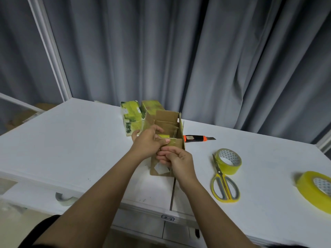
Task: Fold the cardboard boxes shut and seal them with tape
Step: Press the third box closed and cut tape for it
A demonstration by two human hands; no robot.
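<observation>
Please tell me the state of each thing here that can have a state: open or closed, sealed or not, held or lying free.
cardboard box: open on top, held by both hands
left hand: grips the box's near edge
right hand: grips the box's front
taped boxes: sealed
utility knife: blade out, lying free
scissors: closed, lying free
tape rolls: lying free

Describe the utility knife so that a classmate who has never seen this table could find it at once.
Start at the white table and find the open brown cardboard box held by both hands. Just right of it lies the black utility knife. Unlike the yellow-handled scissors nearby, it has orange ends and a bare blade.
</observation>
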